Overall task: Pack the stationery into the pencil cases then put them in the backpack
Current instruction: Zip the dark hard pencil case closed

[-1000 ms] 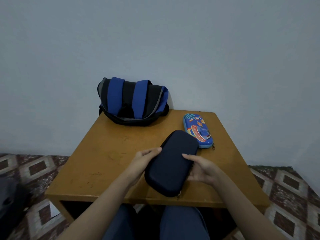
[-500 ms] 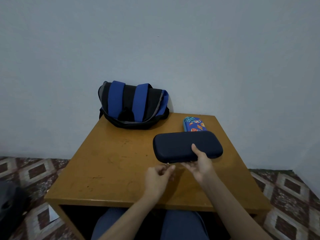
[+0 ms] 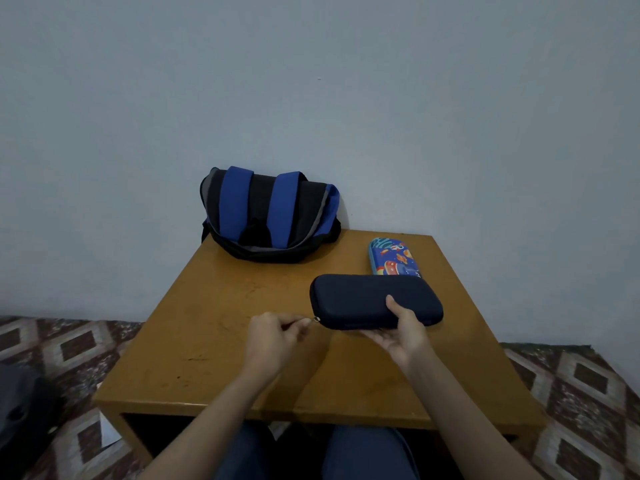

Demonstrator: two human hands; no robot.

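A wooden table (image 3: 214, 341) is seen from above, set against a plain wall. The blue-and-black backpack (image 3: 266, 216) is propped at its far edge, well apart from both cases; whether its opening is unzipped cannot be told from this side.

The navy pencil case (image 3: 353, 299) is held lengthwise over the middle-right of the table, its lid down. Just behind it, the patterned pencil case (image 3: 391, 258) lies flat on the table and appears closed, its near end hidden by the navy case.

The navy case is gripped by the right hand (image 3: 401, 334), with the thumb laid on top and the fingers curled under the near edge. The left hand (image 3: 273, 337) is closed in a pinch, and the zip pull (image 3: 316, 319) at the case's left corner is held between its fingertips.

No loose stationery is shown anywhere on the table, so it cannot be told whether any has been packed. The step in hand is judged to be work on the navy case's zip, though the direction of travel cannot be read. Neither case has been placed in the backpack, so that part of the task is left to be done.
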